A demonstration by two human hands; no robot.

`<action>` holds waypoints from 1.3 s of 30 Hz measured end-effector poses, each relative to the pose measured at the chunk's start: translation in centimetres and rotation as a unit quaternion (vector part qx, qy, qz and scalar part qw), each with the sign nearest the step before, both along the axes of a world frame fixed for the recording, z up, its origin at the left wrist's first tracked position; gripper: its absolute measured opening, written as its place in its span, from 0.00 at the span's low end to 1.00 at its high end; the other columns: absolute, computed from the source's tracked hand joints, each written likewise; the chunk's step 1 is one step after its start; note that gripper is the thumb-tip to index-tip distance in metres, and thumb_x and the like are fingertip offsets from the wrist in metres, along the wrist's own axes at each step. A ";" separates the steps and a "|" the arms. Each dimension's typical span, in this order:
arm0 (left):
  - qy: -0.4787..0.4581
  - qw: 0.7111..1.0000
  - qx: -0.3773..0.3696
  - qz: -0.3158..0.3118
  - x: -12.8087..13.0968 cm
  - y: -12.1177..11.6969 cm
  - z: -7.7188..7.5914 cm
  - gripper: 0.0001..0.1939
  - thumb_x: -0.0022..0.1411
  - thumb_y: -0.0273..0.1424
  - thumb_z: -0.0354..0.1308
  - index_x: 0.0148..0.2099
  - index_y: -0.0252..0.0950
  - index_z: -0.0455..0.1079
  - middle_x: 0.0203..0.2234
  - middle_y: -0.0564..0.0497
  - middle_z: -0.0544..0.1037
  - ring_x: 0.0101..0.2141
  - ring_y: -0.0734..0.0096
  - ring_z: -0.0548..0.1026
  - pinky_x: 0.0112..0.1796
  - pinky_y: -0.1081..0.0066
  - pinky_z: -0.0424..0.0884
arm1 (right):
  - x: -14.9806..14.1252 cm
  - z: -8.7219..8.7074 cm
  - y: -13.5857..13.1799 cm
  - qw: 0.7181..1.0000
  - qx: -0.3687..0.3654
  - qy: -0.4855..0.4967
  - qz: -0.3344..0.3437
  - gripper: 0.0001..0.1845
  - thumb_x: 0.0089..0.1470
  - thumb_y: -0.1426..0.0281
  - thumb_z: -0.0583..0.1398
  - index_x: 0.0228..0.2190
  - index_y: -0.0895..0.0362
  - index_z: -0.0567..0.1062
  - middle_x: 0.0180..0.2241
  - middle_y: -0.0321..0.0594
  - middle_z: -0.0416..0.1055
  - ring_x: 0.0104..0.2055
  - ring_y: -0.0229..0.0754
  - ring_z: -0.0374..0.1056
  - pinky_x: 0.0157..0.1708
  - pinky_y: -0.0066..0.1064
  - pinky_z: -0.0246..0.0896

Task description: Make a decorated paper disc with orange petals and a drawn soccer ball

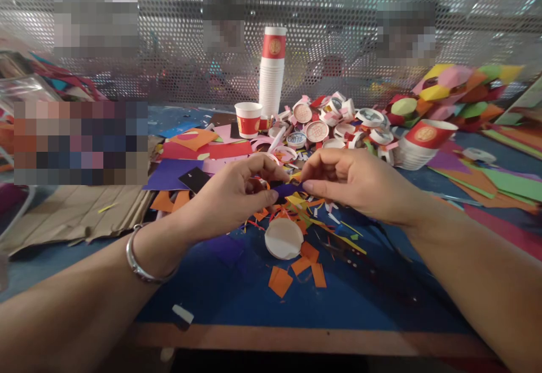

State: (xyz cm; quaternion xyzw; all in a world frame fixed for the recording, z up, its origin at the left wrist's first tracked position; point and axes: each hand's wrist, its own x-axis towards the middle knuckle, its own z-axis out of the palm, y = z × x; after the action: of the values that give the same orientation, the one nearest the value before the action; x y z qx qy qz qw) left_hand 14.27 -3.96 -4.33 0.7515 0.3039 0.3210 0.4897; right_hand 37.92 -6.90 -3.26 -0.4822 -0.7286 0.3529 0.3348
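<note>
A small dark purple piece of paper (pixel 288 190) is stretched between my two hands over the blue table. My left hand (pixel 239 189), with a silver bangle on the wrist, pinches its left end. The right end is pinched by the thumb and fingers of my right hand (pixel 353 184). Just below them lies a round white disc (pixel 283 238), perhaps a cut cup base. Orange paper squares (pixel 280 281) are scattered around the disc, and yellow and orange scraps (pixel 298 201) lie beneath my fingers.
A tall stack of paper cups (pixel 271 74) and a single cup (pixel 249 120) stand at the back. Behind my hands is a heap of cut cup pieces (pixel 317 131). Another cup stack (pixel 423 144) leans at right. Corrugated cardboard (pixel 80 209) lies left, below a perforated metal screen (pixel 169 74).
</note>
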 end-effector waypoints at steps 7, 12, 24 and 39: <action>-0.010 1.000 0.011 0.007 0.3 -0.3 -0.1 0.08 0.61 0.25 0.64 0.44 0.35 0.72 0.39 0.52 0.77 0.33 0.76 0.73 0.35 0.71 0.70 | -0.1 -0.3 0.0 1.000 -0.010 0.022 0.015 0.12 0.55 0.61 0.70 0.35 0.54 0.78 0.32 0.38 0.76 0.32 0.40 0.69 0.30 0.33 0.63; 0.006 0.999 0.047 0.003 0.3 -0.4 -0.7 0.10 0.63 0.27 0.63 0.48 0.36 0.72 0.40 0.51 0.78 0.31 0.75 0.74 0.33 0.70 0.71 | -0.5 -0.3 0.0 0.999 -0.025 0.018 0.031 0.13 0.54 0.60 0.70 0.35 0.55 0.78 0.30 0.36 0.74 0.31 0.39 0.66 0.30 0.33 0.61; 0.000 0.998 0.069 -0.010 0.6 -0.9 -0.7 0.18 0.63 0.24 0.62 0.55 0.36 0.66 0.43 0.51 0.73 0.30 0.77 0.74 0.30 0.72 0.71 | -0.9 -0.6 -0.2 0.998 -0.016 0.028 0.059 0.09 0.57 0.64 0.68 0.32 0.56 0.77 0.29 0.35 0.72 0.31 0.37 0.65 0.31 0.32 0.60; -0.032 0.994 -0.033 0.100 0.5 -0.3 0.5 0.07 0.71 0.33 0.58 0.48 0.36 0.69 0.22 0.57 0.73 0.21 0.76 0.74 0.22 0.76 0.71 | -1.0 0.0 -0.4 0.998 0.026 0.019 0.056 0.08 0.59 0.67 0.65 0.29 0.56 0.74 0.25 0.30 0.66 0.26 0.34 0.57 0.25 0.30 0.51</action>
State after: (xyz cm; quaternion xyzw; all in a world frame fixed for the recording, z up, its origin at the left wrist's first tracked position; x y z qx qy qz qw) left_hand 14.79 -4.29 -3.86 0.6902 0.3721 0.3818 0.4893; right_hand 36.94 -7.32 -3.25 -0.4246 -0.7573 0.3609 0.3407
